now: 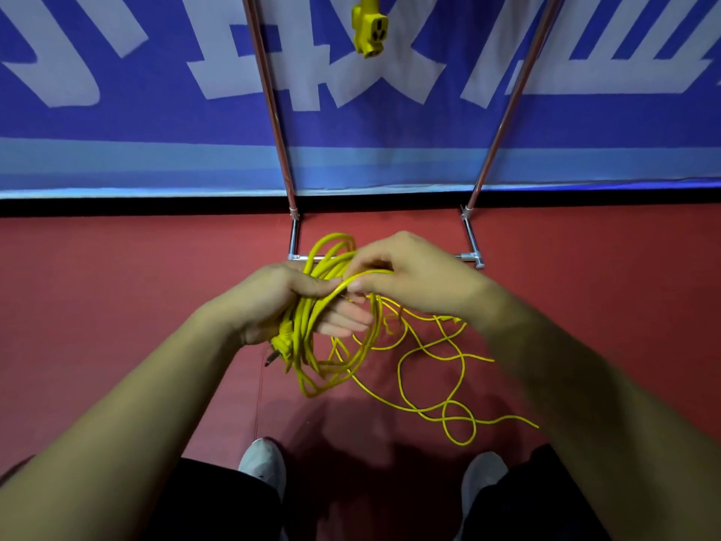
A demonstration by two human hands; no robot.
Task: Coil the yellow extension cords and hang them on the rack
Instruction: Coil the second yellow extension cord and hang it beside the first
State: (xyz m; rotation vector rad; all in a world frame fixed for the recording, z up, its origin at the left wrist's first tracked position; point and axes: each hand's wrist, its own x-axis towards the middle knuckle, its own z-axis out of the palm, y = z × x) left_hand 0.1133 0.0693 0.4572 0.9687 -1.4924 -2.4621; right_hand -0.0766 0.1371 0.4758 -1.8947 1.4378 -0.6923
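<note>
Bare forearms (136, 404) are stretched forward above white shoes (263, 462). A bundle of thin yellow extension cord loops (312, 369) is gripped in the curled left hand (269, 302), while a fresh strand is pinched by the right hand (413, 275) and laid against it. The tangled slack (460, 415) lies on the red floor (97, 306). Loops are best kept equal and twists let out before the metal-tube rack (281, 150) is reached.

L hand (273, 302), R hand (413, 275): fingers (345, 320) curled
</note>
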